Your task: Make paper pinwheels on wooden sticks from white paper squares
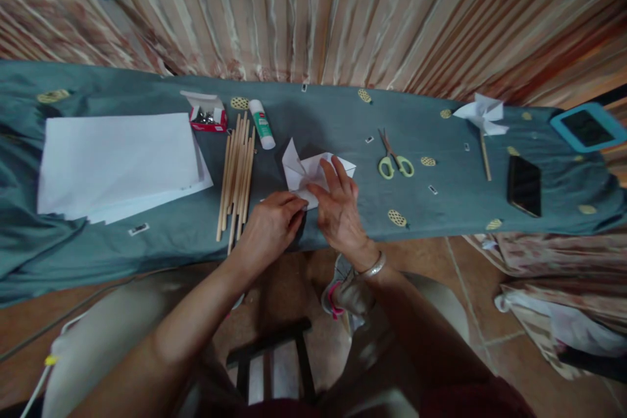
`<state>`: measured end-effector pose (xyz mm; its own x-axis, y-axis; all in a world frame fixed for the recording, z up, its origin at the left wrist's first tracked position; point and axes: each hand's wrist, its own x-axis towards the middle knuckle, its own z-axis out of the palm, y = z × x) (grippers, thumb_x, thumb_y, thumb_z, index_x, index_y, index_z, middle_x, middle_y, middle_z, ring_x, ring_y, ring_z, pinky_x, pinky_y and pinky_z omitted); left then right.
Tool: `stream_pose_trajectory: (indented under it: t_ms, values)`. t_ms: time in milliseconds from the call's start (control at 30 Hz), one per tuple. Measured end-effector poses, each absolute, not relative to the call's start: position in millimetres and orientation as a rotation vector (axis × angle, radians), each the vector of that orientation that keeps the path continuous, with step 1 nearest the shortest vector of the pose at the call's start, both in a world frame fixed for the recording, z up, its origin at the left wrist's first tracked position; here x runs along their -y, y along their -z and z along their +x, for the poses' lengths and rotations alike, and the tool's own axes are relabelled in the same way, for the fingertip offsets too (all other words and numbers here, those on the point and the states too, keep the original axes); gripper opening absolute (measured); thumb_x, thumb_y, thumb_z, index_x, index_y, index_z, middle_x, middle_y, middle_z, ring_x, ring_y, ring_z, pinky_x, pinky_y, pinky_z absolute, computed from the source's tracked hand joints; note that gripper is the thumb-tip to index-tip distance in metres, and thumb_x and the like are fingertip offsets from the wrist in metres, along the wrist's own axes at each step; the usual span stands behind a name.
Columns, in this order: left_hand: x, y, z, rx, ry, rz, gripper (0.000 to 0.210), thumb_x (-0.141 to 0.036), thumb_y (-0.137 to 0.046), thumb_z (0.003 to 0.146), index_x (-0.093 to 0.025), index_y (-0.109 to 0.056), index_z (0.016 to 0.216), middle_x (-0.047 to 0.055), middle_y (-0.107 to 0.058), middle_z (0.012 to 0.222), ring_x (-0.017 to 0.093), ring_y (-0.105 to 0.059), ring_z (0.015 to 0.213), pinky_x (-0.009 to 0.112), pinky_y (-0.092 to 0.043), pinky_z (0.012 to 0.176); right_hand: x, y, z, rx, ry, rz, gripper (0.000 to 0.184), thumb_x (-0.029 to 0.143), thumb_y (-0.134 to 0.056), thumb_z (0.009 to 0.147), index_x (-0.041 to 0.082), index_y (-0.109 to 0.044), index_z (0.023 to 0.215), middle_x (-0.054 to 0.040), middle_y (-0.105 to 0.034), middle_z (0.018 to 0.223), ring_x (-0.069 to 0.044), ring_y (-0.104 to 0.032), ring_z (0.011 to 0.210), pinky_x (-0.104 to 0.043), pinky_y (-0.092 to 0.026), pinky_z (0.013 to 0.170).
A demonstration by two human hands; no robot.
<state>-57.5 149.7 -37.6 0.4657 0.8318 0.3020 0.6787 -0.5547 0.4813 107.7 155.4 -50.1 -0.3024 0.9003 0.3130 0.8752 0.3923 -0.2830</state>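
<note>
A white paper pinwheel (294, 170), partly folded, lies on the green cloth near its front edge, with one corner sticking up at its left. My left hand (277, 221) is closed, pinching the paper's near corner between thumb and fingertips. Over the paper's right part, my right hand (339, 208) has its fingers bent and thumb bearing on the sheet, pressing or pinching a fold. Just left of the hands are a bundle of wooden sticks (237, 173) and a glue stick (262, 125). Scissors (392, 160) with green handles rest to the right.
A stack of white paper (120, 163) lies at the left, beside an open red box (209, 116) of small metal pins. Toward the right are a finished paper pinwheel (482, 116) on a stick, a black phone (524, 186) and a blue-framed device (588, 127). A curtain (294, 13) hangs behind.
</note>
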Motion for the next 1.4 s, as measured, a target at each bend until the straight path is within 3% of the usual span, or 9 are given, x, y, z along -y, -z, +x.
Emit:
stream_pose_trajectory:
  t_ms: [200,333,400,533,633,800,1067,1333,1400]
  values:
    - [-150.5,38.0,-57.3,-1.296,-0.715,2.405,0.021,-0.010,-0.056,0.083,-0.015,-0.070,0.099,0.008,-0.071,0.093,0.022,-0.067,0.087,0.035,-0.055,0.081,-173.2,50.9,107.7,2.083,-0.283,-1.521,0.032,0.008,-0.040,0.085,0.019,-0.067,0.098,-0.0076,-0.042,0.146,-0.030,-0.021,0.145,-0.053,-0.031,0.111]
    - [-150.3,39.6,-58.8,-1.297,-0.724,2.393,0.021,-0.010,-0.058,0.083,-0.015,-0.070,0.099,0.009,-0.071,0.095,0.022,-0.067,0.088,0.036,-0.056,0.082,-183.6,41.5,126.1,1.951,-0.336,-1.413,0.036,0.007,-0.038,0.083,0.020,-0.069,0.094,-0.0061,-0.049,0.140,-0.025,-0.037,0.138,-0.049,-0.033,0.113]
    - [-150.1,40.6,-59.6,-1.296,-0.738,2.385,0.020,-0.011,-0.058,0.084,-0.015,-0.070,0.099,0.009,-0.071,0.095,0.022,-0.067,0.089,0.035,-0.056,0.082,-187.8,38.2,140.0,1.877,-0.297,-1.459,0.037,0.008,-0.037,0.084,0.019,-0.069,0.101,-0.0088,-0.053,0.136,-0.025,-0.045,0.132,-0.050,-0.035,0.113]
    - [-149.7,41.7,-60.3,-1.301,-0.748,2.377,0.021,-0.012,-0.057,0.085,-0.014,-0.070,0.100,0.010,-0.071,0.097,0.023,-0.067,0.091,0.037,-0.055,0.083,-195.9,40.6,158.8,1.880,-0.251,-1.559,0.043,0.016,-0.041,0.086,0.014,-0.057,0.125,-0.0152,-0.053,0.138,-0.030,-0.043,0.134,-0.058,-0.035,0.111]
    - [-148.7,42.0,-61.0,-1.320,-0.727,2.370,0.025,-0.011,-0.057,0.083,-0.014,-0.068,0.106,0.010,-0.071,0.099,0.023,-0.067,0.091,0.037,-0.055,0.083,-200.3,44.0,161.2,1.958,-0.278,-1.512,0.045,0.020,-0.040,0.088,0.012,-0.053,0.131,-0.0155,-0.058,0.134,-0.028,-0.051,0.128,-0.051,-0.039,0.110]
    - [-146.4,42.1,-64.5,-1.354,-0.736,2.338,0.042,-0.011,-0.058,0.082,-0.012,-0.058,0.124,0.010,-0.068,0.092,0.022,-0.065,0.082,0.036,-0.055,0.077,-198.8,38.2,162.9,1.936,-0.351,-1.541,0.041,0.024,-0.047,0.086,0.013,-0.060,0.123,-0.0142,-0.067,0.121,-0.026,-0.065,0.107,-0.046,-0.050,0.099]
    - [-153.0,33.4,-73.5,-1.352,-0.766,2.442,0.035,-0.013,-0.052,0.086,-0.013,-0.060,0.120,0.010,-0.068,0.095,0.022,-0.063,0.086,0.039,-0.054,0.081,-180.2,31.9,176.6,1.767,-0.562,-1.618,0.037,0.018,-0.058,0.077,0.019,-0.067,0.113,-0.0052,-0.075,0.096,-0.019,-0.069,0.078,-0.038,-0.057,0.081]
    - [-172.1,26.4,-77.5,-1.470,-0.831,2.486,0.037,-0.011,-0.050,0.084,-0.012,-0.060,0.120,0.013,-0.065,0.113,0.027,-0.057,0.106,0.045,-0.047,0.096,-135.7,29.7,184.7,1.732,-0.946,-1.593,0.048,0.024,-0.063,0.078,0.021,-0.058,0.125,-0.0054,-0.072,0.105,-0.012,-0.068,0.062,-0.026,-0.056,0.059]
    - [-169.6,22.2,-75.6,-1.474,-0.900,2.486,0.034,-0.013,-0.049,0.087,-0.012,-0.060,0.119,0.013,-0.063,0.117,0.027,-0.054,0.110,0.045,-0.045,0.098,-125.4,21.9,186.2,1.804,-0.939,-1.584,0.043,0.026,-0.061,0.082,0.022,-0.059,0.124,-0.0052,-0.073,0.101,-0.014,-0.069,0.062,-0.028,-0.057,0.059]
